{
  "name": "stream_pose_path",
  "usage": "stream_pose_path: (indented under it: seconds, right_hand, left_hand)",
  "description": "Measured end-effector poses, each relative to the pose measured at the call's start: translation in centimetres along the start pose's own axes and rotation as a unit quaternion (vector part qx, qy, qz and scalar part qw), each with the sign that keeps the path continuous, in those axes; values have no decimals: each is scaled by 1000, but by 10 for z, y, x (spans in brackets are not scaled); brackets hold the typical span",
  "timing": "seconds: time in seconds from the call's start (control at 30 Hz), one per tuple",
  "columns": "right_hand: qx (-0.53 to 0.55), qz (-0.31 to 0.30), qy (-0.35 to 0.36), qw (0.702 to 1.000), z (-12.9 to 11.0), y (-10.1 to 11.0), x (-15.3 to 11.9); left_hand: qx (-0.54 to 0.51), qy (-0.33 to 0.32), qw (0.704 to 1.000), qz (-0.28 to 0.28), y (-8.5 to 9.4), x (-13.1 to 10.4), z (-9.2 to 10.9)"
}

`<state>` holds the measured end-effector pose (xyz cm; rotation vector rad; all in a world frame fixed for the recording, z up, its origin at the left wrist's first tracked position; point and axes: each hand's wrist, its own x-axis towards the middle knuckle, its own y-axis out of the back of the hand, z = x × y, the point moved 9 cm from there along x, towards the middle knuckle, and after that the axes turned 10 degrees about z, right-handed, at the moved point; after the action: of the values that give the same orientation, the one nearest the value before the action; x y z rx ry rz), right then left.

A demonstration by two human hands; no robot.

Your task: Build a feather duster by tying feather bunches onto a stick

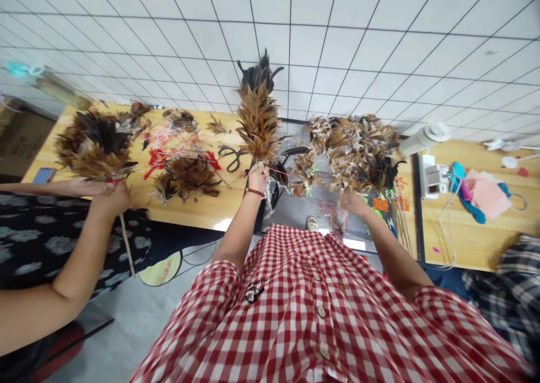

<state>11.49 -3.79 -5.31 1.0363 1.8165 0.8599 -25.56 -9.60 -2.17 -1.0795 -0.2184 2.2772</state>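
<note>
A feather duster [258,116] is gripped at its base by the left hand [258,176]; closure of the right hand [354,204] cannot be determined.

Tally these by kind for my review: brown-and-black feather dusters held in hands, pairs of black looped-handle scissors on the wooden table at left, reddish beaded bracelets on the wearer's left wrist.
Brown-and-black feather dusters: 2
Pairs of black looped-handle scissors: 1
Reddish beaded bracelets: 1
Total: 4
</note>
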Motion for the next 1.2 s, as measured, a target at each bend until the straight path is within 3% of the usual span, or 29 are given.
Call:
stream_pose_path:
  seconds: [0.1,0.23,0.33,0.43,0.53,0.67,0.73,0.83,0.87,0.93,1.03,1.2]
  right_hand:
    - [4,45,-13,999,-43,9,50]
    - [-3,28,-53,998,-98,-18,104]
    - [0,5,-68,998,-114,-32,119]
    - [-5,6,-54,998,-106,-21,116]
    - [1,41,-59,997,-82,10,102]
    - [143,119,-81,979,-70,45,77]
    - [277,94,-59,954,-93,40,67]
    - [510,3,-11,860,-152,16,58]
    - [558,-15,1,830,-171,10,56]
    - [597,-13,14,802,-199,1,58]
    - [613,30,10,790,-216,-7,62]
    - [576,75,-22,814,-210,-12,65]
  left_hand:
    - [-18,16,1000,-11,-12,-2,-10]
    - [-49,55,997,-32,-28,-8,-20]
    - [-54,90,993,-53,-28,-14,-28]
    - [-53,108,990,-69,-19,-17,-35]
    - [-54,119,987,-92,-16,-18,-42]
    - [-39,151,982,-110,-26,-20,-54]
    - [-34,167,979,-113,-34,-23,-58]
    - [-23,179,976,-122,-44,-28,-61]
    - [-14,183,975,-127,-47,-29,-62]
    - [6,188,973,-136,-49,-33,-64]
    - [21,179,972,-147,-51,-36,-62]
    - [41,161,974,-156,-52,-42,-59]
